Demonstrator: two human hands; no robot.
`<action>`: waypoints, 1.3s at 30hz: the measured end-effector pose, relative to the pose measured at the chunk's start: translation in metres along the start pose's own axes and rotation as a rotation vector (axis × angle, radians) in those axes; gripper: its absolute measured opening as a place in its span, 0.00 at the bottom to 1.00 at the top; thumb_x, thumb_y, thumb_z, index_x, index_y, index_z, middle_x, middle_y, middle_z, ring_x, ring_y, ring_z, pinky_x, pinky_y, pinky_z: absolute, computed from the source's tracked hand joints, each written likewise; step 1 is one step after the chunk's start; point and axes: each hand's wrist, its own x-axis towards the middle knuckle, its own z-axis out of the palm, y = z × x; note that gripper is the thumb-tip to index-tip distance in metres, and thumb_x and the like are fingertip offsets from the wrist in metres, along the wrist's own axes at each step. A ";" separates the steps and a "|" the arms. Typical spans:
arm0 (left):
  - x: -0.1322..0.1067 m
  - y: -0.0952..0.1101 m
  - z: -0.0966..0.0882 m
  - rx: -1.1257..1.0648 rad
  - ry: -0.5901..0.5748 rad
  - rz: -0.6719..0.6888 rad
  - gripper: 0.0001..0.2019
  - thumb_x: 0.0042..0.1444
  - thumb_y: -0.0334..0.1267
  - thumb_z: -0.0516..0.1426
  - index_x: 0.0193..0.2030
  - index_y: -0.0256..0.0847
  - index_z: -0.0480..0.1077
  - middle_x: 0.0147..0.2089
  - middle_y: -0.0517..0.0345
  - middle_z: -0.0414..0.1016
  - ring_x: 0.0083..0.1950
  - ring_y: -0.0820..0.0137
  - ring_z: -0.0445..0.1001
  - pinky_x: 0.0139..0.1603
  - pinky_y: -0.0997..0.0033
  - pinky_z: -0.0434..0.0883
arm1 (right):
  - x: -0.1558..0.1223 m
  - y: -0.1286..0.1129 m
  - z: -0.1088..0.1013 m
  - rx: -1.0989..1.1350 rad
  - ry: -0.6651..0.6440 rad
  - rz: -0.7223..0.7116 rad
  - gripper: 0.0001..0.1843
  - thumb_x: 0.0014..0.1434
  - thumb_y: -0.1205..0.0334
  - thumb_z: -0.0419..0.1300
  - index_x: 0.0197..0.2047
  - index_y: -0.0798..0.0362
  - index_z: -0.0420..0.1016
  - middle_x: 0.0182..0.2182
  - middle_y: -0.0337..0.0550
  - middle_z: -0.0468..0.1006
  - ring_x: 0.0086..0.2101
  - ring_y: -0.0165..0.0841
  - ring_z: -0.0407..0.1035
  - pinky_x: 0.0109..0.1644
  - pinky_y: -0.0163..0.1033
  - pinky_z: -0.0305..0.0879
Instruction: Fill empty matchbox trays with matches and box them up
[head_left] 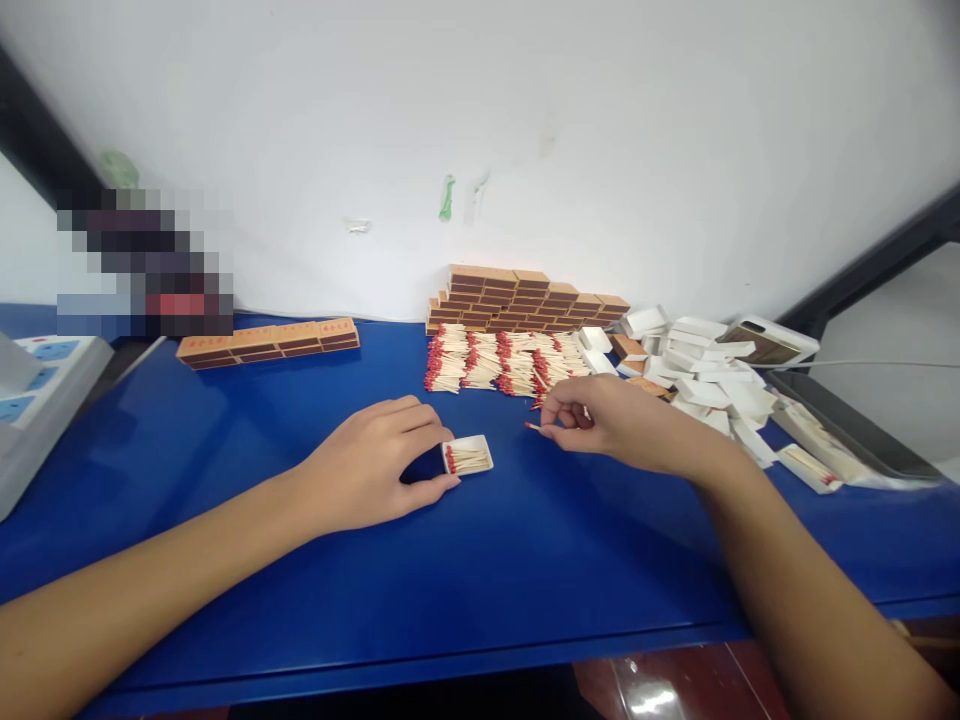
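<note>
My left hand [371, 462] rests on the blue table [525, 560], its thumb and fingers closed around the end of a small white matchbox tray [468, 456] that holds several red-tipped matches. My right hand [607, 420] hovers just to the right, pinching a red-tipped match [534, 427] between its fingertips. Behind both hands lies a row of loose matches [502, 365] in bundles, red heads mostly to the left.
Brown matchbox sleeves [525, 297] are stacked against the white wall. Another row of sleeves [266, 342] lies at the left. A heap of white trays [705, 375] sits at the right, beside a phone [769, 342]. A power strip [37, 390] stands far left.
</note>
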 end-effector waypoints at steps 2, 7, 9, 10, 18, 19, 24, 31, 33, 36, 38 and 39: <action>0.000 0.001 0.000 -0.010 -0.007 0.001 0.14 0.70 0.45 0.62 0.54 0.38 0.79 0.47 0.50 0.83 0.47 0.61 0.80 0.51 0.58 0.78 | 0.003 -0.013 0.008 0.000 0.080 -0.105 0.13 0.68 0.52 0.61 0.35 0.50 0.78 0.27 0.39 0.75 0.27 0.32 0.66 0.33 0.39 0.59; 0.002 0.005 0.001 -0.031 -0.020 -0.006 0.13 0.69 0.44 0.63 0.53 0.38 0.80 0.47 0.51 0.82 0.46 0.61 0.80 0.51 0.58 0.78 | 0.010 -0.041 0.035 -0.003 0.163 -0.303 0.03 0.67 0.64 0.63 0.40 0.51 0.78 0.32 0.39 0.76 0.30 0.31 0.67 0.36 0.37 0.58; 0.002 0.005 0.001 -0.025 -0.010 -0.007 0.12 0.69 0.45 0.63 0.51 0.39 0.80 0.46 0.50 0.82 0.46 0.61 0.80 0.51 0.59 0.78 | 0.012 -0.044 0.044 -0.040 0.159 -0.336 0.03 0.67 0.68 0.63 0.41 0.51 0.78 0.34 0.40 0.76 0.30 0.30 0.66 0.36 0.36 0.57; 0.003 0.005 0.001 -0.021 -0.006 -0.005 0.12 0.69 0.45 0.63 0.50 0.39 0.80 0.46 0.50 0.82 0.46 0.61 0.80 0.50 0.59 0.78 | 0.013 -0.044 0.047 -0.051 0.155 -0.351 0.03 0.67 0.68 0.63 0.41 0.52 0.77 0.34 0.40 0.76 0.30 0.30 0.65 0.35 0.36 0.56; 0.003 0.006 -0.001 -0.029 -0.015 -0.009 0.11 0.69 0.45 0.63 0.50 0.41 0.79 0.47 0.51 0.83 0.47 0.61 0.80 0.50 0.60 0.78 | 0.013 -0.049 0.051 0.034 0.126 -0.333 0.04 0.72 0.63 0.62 0.42 0.51 0.78 0.36 0.41 0.77 0.32 0.31 0.68 0.37 0.37 0.59; 0.003 0.006 -0.001 -0.030 -0.017 -0.008 0.11 0.69 0.44 0.63 0.50 0.41 0.79 0.47 0.52 0.83 0.47 0.61 0.80 0.50 0.60 0.78 | 0.012 -0.049 0.048 0.044 0.114 -0.326 0.05 0.72 0.61 0.62 0.42 0.51 0.78 0.36 0.41 0.78 0.32 0.31 0.68 0.37 0.37 0.60; 0.001 0.005 -0.002 -0.021 -0.017 -0.014 0.13 0.70 0.45 0.62 0.52 0.39 0.79 0.47 0.51 0.83 0.47 0.61 0.80 0.49 0.59 0.77 | -0.004 -0.019 0.006 -0.014 0.133 -0.133 0.12 0.71 0.54 0.61 0.40 0.50 0.81 0.32 0.43 0.80 0.32 0.35 0.71 0.37 0.39 0.62; 0.001 0.004 -0.001 -0.008 -0.018 -0.012 0.13 0.70 0.45 0.62 0.52 0.39 0.80 0.47 0.51 0.83 0.47 0.61 0.80 0.49 0.59 0.78 | -0.022 0.055 -0.036 -0.068 -0.022 0.257 0.17 0.57 0.43 0.70 0.37 0.48 0.86 0.26 0.42 0.78 0.26 0.36 0.69 0.30 0.41 0.59; 0.001 0.004 -0.001 -0.006 -0.020 -0.012 0.13 0.71 0.45 0.62 0.52 0.39 0.80 0.47 0.51 0.83 0.47 0.61 0.80 0.49 0.59 0.77 | -0.019 0.057 -0.033 -0.044 -0.058 0.265 0.18 0.56 0.41 0.70 0.37 0.48 0.86 0.27 0.43 0.79 0.28 0.36 0.70 0.31 0.41 0.60; 0.000 0.004 -0.001 -0.001 -0.019 -0.014 0.13 0.70 0.45 0.62 0.53 0.39 0.80 0.47 0.51 0.83 0.47 0.61 0.80 0.49 0.59 0.77 | -0.016 0.052 -0.027 -0.041 -0.125 0.283 0.17 0.57 0.43 0.69 0.34 0.49 0.84 0.28 0.43 0.81 0.28 0.36 0.70 0.32 0.40 0.60; -0.001 0.004 -0.001 0.002 -0.017 -0.010 0.13 0.70 0.45 0.62 0.53 0.38 0.80 0.47 0.51 0.82 0.47 0.60 0.80 0.49 0.59 0.77 | -0.015 0.048 -0.026 -0.053 -0.154 0.274 0.15 0.59 0.46 0.67 0.34 0.49 0.83 0.30 0.43 0.82 0.29 0.36 0.70 0.32 0.40 0.60; -0.001 0.004 -0.001 0.004 -0.018 -0.009 0.14 0.71 0.45 0.61 0.53 0.38 0.80 0.47 0.51 0.82 0.47 0.60 0.80 0.49 0.58 0.77 | -0.015 0.047 -0.025 -0.057 -0.154 0.253 0.14 0.60 0.47 0.66 0.35 0.49 0.82 0.31 0.42 0.82 0.30 0.35 0.70 0.33 0.39 0.60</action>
